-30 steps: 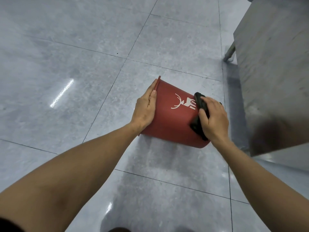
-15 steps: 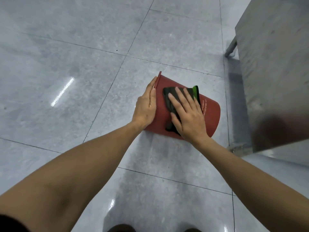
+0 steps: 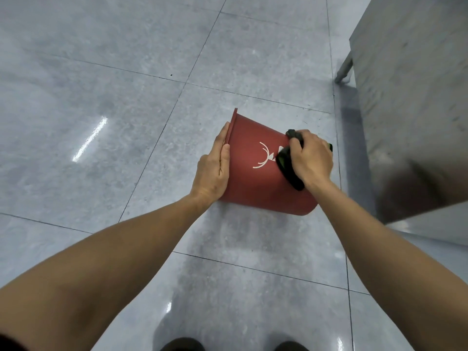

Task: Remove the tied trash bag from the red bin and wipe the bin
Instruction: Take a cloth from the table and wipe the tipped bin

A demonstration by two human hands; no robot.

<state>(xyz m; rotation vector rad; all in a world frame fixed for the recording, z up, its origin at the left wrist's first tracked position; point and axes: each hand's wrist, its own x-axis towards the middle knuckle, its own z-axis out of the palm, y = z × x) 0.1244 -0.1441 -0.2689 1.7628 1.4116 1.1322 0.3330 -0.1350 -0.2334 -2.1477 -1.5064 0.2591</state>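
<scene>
One red bin [image 3: 255,178] on its side, middle of the frame, on the gray tile floor [image 3: 101,122]. White deer drawing [image 3: 264,155] on it, half hidden, no readable words. One dark cloth [image 3: 288,168] with a green edge. Left hand [image 3: 212,171] flat and open against the rim. Right hand [image 3: 312,158] curled tight on the cloth, pressing it on the bin. Two shoe tips [image 3: 182,345] at the bottom. One metal counter [image 3: 410,97] at right.

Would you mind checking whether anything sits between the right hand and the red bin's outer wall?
Only the dark cloth with a green edge, which the right hand presses against the red plastic bin lying on its side. The left hand rests bare against the bin near its rim.
</scene>
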